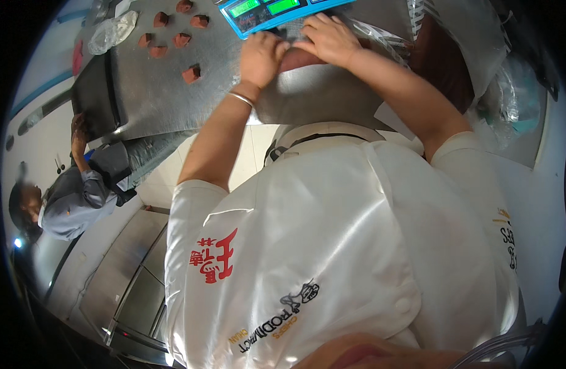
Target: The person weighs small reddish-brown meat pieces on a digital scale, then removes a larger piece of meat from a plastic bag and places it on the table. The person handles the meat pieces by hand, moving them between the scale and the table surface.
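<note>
A reddish-brown strip of dough (301, 59) lies on the stainless-steel tabletop (306, 99) at the top of the view. My left hand (262, 57), with a silver bangle at its wrist, grips the left end of the dough. My right hand (331, 39) holds it from above, a little further right, and hides part of it. The fingertips are close to the blue digital scale (274, 14), whose lit display faces me. Several small dough chunks (182, 40) are spread to the left, with one lone chunk (191, 74) closest to me.
On the right, a large reddish-brown mass (439, 64) sits partly under clear plastic sheeting (481, 50). A crumpled plastic bag (112, 32) rests at the upper left. A dark panel (96, 99) stands at the table's left end, with another person (75, 193) beside it.
</note>
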Available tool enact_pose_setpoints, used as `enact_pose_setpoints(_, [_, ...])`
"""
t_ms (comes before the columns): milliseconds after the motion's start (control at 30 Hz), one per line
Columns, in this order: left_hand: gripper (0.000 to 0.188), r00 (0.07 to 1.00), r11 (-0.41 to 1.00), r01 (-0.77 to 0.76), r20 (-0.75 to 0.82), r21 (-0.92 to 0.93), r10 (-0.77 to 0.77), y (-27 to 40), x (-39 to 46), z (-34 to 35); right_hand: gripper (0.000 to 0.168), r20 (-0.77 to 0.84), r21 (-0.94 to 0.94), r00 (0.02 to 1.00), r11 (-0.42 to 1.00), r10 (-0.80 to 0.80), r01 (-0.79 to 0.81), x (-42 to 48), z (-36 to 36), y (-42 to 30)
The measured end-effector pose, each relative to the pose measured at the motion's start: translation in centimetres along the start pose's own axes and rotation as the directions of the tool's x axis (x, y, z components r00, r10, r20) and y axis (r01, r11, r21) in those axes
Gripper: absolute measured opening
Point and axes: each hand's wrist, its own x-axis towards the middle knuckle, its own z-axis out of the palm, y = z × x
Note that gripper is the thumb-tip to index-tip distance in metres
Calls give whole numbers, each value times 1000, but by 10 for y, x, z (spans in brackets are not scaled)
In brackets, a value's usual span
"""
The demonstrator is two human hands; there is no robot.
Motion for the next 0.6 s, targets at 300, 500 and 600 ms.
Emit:
enact_pose_setpoints(300, [80, 969, 961, -246, 30, 125, 244, 29, -134, 45, 74, -56, -94, 993, 991, -101, 96, -134, 19, -53])
enact_pose_setpoints(500, [50, 988, 973, -92, -100, 212, 115, 23, -48, 21, 56, -178, -10, 984, 1000, 14, -16, -54, 18, -25])
enact_pose_setpoints(600, [34, 953, 926, -139, -206, 352, 221, -2, -8, 15, 42, -53, -196, 993, 974, 105, -114, -14, 11, -15])
